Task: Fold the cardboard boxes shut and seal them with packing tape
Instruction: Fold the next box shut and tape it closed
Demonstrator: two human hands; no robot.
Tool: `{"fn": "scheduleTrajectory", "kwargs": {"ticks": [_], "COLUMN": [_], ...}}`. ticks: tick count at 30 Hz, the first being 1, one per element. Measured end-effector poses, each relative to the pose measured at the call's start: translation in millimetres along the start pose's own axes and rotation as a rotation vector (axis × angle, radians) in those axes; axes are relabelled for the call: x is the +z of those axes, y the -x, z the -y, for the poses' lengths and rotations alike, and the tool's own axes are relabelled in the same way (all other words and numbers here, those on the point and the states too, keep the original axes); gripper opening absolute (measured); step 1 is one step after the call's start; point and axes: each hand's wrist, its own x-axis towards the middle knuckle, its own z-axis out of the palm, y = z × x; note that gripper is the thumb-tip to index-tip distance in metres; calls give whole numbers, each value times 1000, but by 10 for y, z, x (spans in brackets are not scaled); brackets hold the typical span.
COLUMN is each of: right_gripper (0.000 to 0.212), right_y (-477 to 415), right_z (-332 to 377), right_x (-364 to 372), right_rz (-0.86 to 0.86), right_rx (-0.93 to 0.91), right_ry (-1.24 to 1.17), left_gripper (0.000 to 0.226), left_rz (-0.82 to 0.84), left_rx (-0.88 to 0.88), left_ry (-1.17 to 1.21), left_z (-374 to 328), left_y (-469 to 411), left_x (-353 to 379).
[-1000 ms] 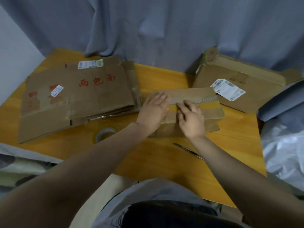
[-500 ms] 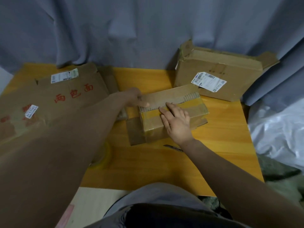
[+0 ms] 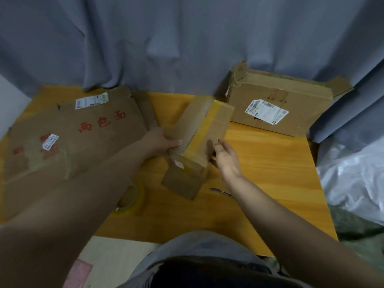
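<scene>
One small box (image 3: 204,129), yellow-taped along its top, sits tilted mid-desk (image 3: 270,173); the left grip (image 3: 161,142) clasps its 9 o'clock side, the right grip (image 3: 226,157) its 4 o'clock edge; one larger box (image 3: 276,104) at 2 o'clock, flaps up, contents unseen; one flattened carton (image 3: 83,142) at 9 o'clock; one tape roll (image 3: 133,196) at 7 o'clock.

Both your bare forearms reach forward and angle toward each other. Your left hand (image 3: 161,142) grips the small cardboard box (image 3: 209,123) at its left side, with the thumb laid on top. Your right hand (image 3: 225,157) holds its near right edge, thumb raised against the side, fingers curled
</scene>
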Motion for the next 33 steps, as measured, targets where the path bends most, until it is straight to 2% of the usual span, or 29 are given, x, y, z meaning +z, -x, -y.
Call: {"fn": "scheduleTrajectory", "kwargs": {"ticks": [4,7,10,12,16,19,21,22,24,25,26,28,30,33], "right_gripper": [44,40,42,34,29,48,54,51,34,30,35,53,57,50], "right_y": [-98,-116,-64,-59,-156,-194,-209,-206,-201,-182,-144,-69,-61,-113], "right_z": [229,285,294,282,221,256,304,336,325,294,261,199,158,104], "right_x": [-155,-274,-295,-277,-228,-196,-224,-270,-414,-497,-572,-657,-681,-675], "right_rz": [49,7,3,38,79,115,136,136,113,112,143,280,389,408], "right_rx": [-46,-45,-23,-29,44,98,114,93,-93,-226,-354,-530,-592,-632], "right_ry": [57,179,320,358,390,463,483,489,509,518,538,609,727,855], "left_gripper": [43,30,30,29,26,28,31,30,25,24,32,55,58,41], "left_rz": [-112,-191,-274,-279,-244,-145,-91,-109,-227,-296,-332,-295,-235,-275], "left_rx": [-140,-152,-96,-76,-96,-128,-140,-161,-188,-113,40,356,495,557], "left_ry": [243,361,263,212,317,438,565,610,643,573,467,305,223,197], "left_z": [85,99,116,111,112,124,160,177,263,340,419,569,659,645], "left_y": [72,116,153,164,171,185,172,166,178,192,236,290,256,211], "left_x": [224,296,285,298,338,374,420,429,423,414,403,409,434,468]}}
